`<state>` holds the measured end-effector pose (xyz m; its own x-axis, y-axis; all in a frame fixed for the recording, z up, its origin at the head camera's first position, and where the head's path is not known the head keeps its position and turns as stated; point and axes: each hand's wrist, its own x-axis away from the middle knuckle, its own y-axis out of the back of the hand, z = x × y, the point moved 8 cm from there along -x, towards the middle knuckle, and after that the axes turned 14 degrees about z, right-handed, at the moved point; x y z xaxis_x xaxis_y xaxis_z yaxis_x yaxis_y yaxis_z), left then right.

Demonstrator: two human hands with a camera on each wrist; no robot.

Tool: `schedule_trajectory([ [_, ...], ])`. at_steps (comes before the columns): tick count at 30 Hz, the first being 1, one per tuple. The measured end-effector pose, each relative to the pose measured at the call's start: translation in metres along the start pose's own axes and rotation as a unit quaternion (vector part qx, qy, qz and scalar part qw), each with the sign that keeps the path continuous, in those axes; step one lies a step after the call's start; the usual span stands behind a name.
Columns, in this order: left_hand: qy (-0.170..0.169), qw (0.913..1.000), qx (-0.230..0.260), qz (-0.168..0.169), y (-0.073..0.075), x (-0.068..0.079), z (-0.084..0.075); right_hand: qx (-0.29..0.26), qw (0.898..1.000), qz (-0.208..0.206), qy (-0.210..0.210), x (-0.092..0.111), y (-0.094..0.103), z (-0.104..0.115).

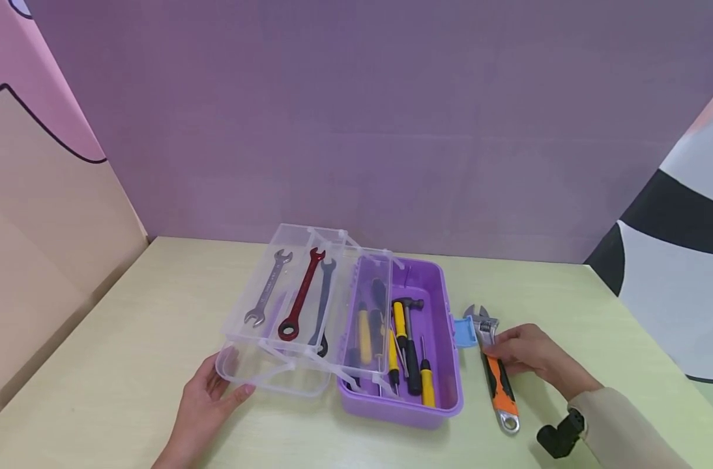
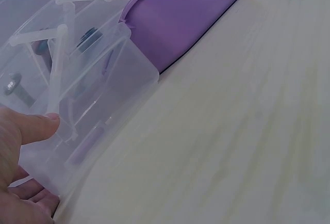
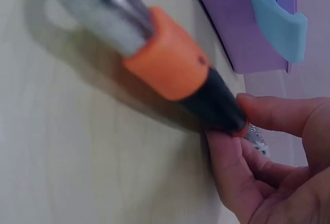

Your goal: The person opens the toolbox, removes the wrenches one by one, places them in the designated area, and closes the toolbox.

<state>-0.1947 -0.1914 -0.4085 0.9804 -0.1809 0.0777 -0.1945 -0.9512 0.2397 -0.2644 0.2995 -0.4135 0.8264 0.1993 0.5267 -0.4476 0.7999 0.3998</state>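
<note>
My right hand point(image 1: 526, 352) pinches an adjustable wrench point(image 1: 500, 391) between thumb and fingers. The wrench has an orange and black handle; in the right wrist view its handle end stands a little above its shadow. At the left, my left hand point(image 1: 203, 400) holds the near corner of the toolbox's clear lid point(image 1: 280, 381), thumb on one side and fingers beneath. The purple toolbox point(image 1: 400, 417) is open, its clear tray swung out leftward. In the tray lie a silver wrench point(image 1: 268, 290), a red ratchet wrench point(image 1: 300, 296) and a dark wrench point(image 1: 324, 299).
Inside the box lie a hammer point(image 1: 412, 365), a yellow-handled screwdriver point(image 1: 427, 384) and several other yellow and black tools. A light blue latch point(image 1: 465, 332) sticks out from the box's right side, beside the wrench head. A purple partition point(image 1: 362, 130) stands behind the table point(image 1: 128, 339).
</note>
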Motion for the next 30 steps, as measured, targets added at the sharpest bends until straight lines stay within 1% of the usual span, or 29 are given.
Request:
schedule_trajectory([
  [2, -0.002, 1.0000, 0.000, 0.000, 0.0004, -0.0003, -0.0007, 0.012, 1.000, -0.004, -0.007, 0.0007, 0.0008, 0.0017],
  [10, -0.012, 0.9999, 0.009, 0.001, -0.0003, 0.0010, -0.0039, 0.023, 0.999, 0.004, -0.023, -0.0001, 0.0053, 0.0020],
  [18, -0.008, 0.9999, 0.012, 0.000, -0.0002, 0.0010, -0.0026, 0.035, 0.999, 0.009, -0.035, -0.0027, 0.0079, 0.0031],
  [23, -0.012, 0.9998, 0.015, 0.000, -0.0005, -0.0001, -0.0021, 0.045, 0.998, 0.005, -0.035, -0.0026, 0.0082, 0.0044],
  [30, 0.001, 1.0000, 0.006, -0.002, 0.0000, -0.0001, -0.0012, 0.048, 0.998, 0.008, -0.030, -0.0029, 0.0078, 0.0044],
])
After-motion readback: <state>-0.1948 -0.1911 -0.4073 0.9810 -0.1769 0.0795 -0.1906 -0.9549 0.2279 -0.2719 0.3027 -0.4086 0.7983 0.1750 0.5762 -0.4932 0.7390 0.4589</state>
